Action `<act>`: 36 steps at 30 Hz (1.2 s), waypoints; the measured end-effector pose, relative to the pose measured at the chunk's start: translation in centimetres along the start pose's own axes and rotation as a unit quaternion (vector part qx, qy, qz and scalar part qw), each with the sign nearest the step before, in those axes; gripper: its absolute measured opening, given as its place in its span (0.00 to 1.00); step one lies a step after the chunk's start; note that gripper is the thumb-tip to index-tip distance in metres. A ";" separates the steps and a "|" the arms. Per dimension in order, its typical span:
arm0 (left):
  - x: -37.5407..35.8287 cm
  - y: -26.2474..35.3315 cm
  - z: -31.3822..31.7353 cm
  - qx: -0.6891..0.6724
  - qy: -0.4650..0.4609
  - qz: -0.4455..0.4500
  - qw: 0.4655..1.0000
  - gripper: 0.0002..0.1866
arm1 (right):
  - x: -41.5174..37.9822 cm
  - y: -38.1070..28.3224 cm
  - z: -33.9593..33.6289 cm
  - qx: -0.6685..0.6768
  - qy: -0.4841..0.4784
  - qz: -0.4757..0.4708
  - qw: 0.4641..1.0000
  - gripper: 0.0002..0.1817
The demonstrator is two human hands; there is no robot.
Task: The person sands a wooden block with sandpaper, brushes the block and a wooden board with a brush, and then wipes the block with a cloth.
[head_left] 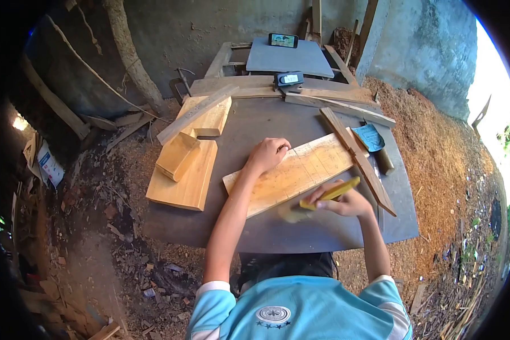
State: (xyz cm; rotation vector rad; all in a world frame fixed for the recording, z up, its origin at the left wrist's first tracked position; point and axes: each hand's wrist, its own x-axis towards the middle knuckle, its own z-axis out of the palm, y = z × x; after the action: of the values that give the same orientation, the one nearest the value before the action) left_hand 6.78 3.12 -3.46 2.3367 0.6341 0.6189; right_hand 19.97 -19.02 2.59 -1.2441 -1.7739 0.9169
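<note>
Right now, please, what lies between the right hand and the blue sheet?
In the head view, a wooden strip lies between right hand and blue sheet.

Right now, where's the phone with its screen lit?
In the head view, the phone stands at top centre, near the far edge of the grey board, beyond the dark device with a white label.

The left forearm reaches up and forward, slanting inward, and the left hand [268, 154] is down with its fingers curled in, back of the hand upward. Over on the other side, the right forearm rises from the short sleeve and leans inward, the right hand [341, 199] closed in a grip, thumb and fingers pointing across toward the left, slightly blurred.
</note>
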 end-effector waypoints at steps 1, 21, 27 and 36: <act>-0.3 -0.1 0.0 -0.004 0.001 0.001 1.000 0.10 | 0.8 -0.8 -0.7 -0.003 -0.010 -0.011 1.000 0.13; -0.6 0.2 0.2 -0.010 0.038 0.026 0.999 0.08 | 3.9 1.2 -0.1 -0.305 0.187 0.007 0.934 0.09; -4.3 3.0 -3.8 0.164 0.177 0.145 0.959 0.06 | 4.5 10.0 -3.5 -0.439 0.322 0.144 0.826 0.09; -8.8 -2.0 -3.9 -0.058 0.164 -0.069 0.982 0.09 | 8.3 3.2 5.7 -0.185 0.000 -0.008 0.983 0.19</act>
State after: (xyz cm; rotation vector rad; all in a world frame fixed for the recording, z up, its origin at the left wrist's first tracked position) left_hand -2.78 1.21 -4.47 2.0787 0.8765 0.9606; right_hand 14.30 -10.93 -1.17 -1.4543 -2.0118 0.5916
